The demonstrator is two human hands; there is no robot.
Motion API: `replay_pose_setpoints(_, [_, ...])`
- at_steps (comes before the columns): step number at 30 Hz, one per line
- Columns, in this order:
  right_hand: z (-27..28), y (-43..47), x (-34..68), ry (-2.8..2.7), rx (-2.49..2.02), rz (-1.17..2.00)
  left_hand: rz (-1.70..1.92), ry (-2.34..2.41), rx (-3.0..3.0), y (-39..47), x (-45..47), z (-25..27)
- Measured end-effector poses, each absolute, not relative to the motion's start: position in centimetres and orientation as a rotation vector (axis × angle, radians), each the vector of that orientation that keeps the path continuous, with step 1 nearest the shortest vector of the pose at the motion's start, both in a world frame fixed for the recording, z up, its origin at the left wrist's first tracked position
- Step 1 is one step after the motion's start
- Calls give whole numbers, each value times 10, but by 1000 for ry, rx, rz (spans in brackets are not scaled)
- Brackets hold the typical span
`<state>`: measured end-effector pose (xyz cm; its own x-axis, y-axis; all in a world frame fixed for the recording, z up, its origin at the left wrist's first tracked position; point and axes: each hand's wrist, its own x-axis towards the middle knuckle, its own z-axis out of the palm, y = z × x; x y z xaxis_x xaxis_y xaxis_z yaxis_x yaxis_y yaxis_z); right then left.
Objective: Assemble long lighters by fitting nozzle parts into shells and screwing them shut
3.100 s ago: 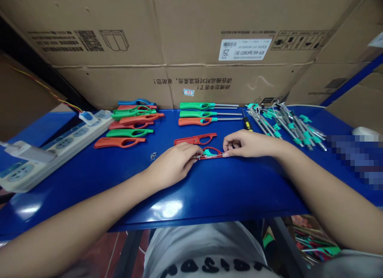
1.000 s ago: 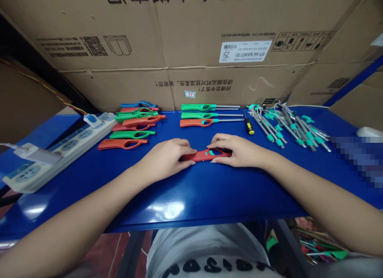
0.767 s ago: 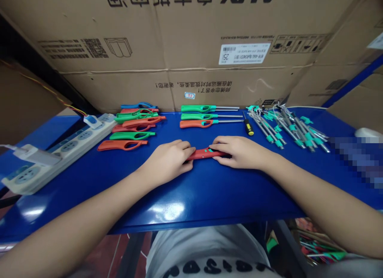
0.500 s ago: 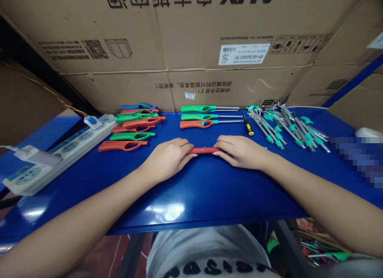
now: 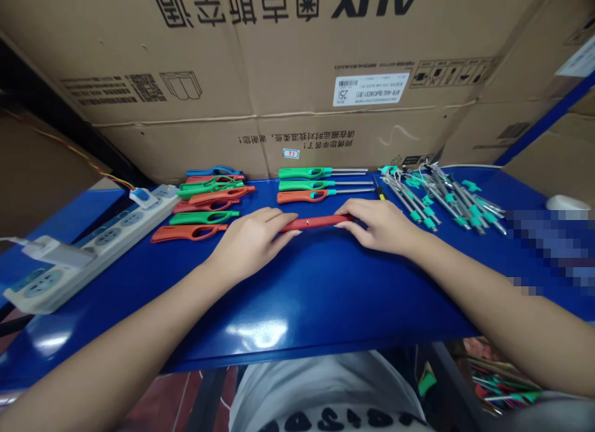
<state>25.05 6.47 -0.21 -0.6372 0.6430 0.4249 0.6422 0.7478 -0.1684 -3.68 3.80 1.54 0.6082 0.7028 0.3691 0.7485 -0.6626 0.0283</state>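
Observation:
A red lighter handle [image 5: 318, 222] lies level between my two hands, just above the blue table. My left hand [image 5: 253, 237] pinches its left end, and my right hand [image 5: 374, 224] has thumb and fingers closed on its right end. Both ends are partly hidden by the fingers. Left of my left hand lie several lighter handles without tubes, among them an orange handle [image 5: 189, 233] and a green handle [image 5: 204, 217]. Beyond my hands are three lighters with metal tubes, the nearest an orange lighter [image 5: 297, 197]. A screwdriver [image 5: 381, 194] sits behind my right hand, partly covered.
A heap of metal tubes with teal parts [image 5: 449, 199] lies at the back right. A white power strip [image 5: 95, 249] with plugs runs along the left. A cardboard box [image 5: 260, 60] stands behind the blue table [image 5: 325, 308]. Below right, a bin holds more lighters [image 5: 506, 382].
Both hands have shifted slightly up and left in view with the lighter handle. The right hand has slid outward, so more of the handle shows. The camera has tilted slightly.

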Motion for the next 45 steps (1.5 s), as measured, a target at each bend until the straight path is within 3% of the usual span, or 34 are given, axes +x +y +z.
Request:
replay_pose_setpoints(6, [3,63,243,-2606,-1075,73,-512,-1229,-2842,35,-35,13])
replay_pose_setpoints(12, [0,68,248,-2646,-796,270,-579,-1257,-2900,32,-32,15])
replay_pose_setpoints(20, [-9,66,244,-2550,-602,135,-564,-1173,-3033,32,-32,12])
replay_pose_setpoints(30, [0,69,251,-2670,-732,117,-479,-1137,-2933,38,-36,13])
replay_pose_setpoints(38, [-9,62,241,-2706,-734,-163,-441,-1217,-2899,31,-30,10])
replay_pose_setpoints(45, [3,56,235,-2777,-876,-47,-350,-1223,-2838,27,-27,8])
